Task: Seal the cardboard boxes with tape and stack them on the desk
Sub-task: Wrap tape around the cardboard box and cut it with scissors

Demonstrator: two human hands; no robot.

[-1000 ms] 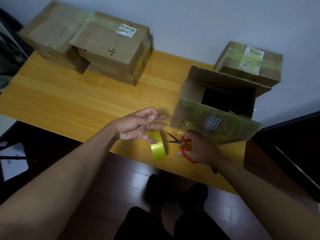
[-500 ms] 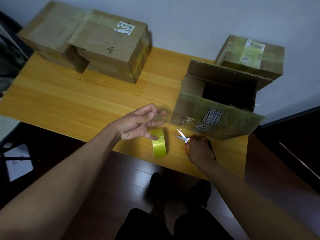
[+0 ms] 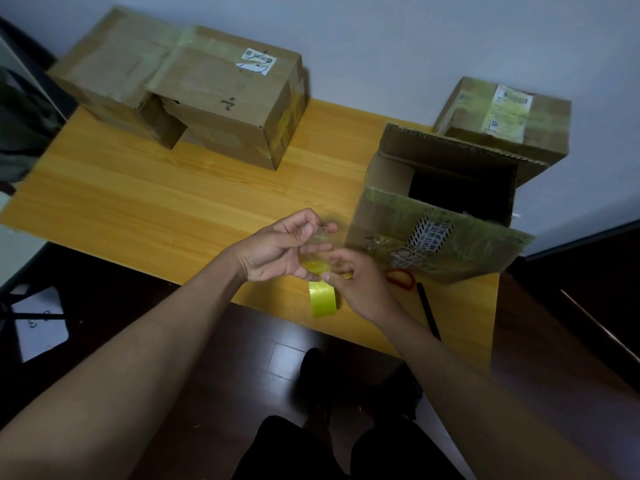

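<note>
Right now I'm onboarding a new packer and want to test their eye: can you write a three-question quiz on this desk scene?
1. True or false: the red-handled scissors are in the right hand.
2. Which box has its top flaps open?
A. the open box nearest the hands
B. the labelled box by the wall
C. the large box at far left
3. Fill in: the left hand pinches a strip of clear ____, while the yellow-green roll stands on edge at the desk front.

Key: 1 false, they lie on the desk; 2 A; 3 tape.
</note>
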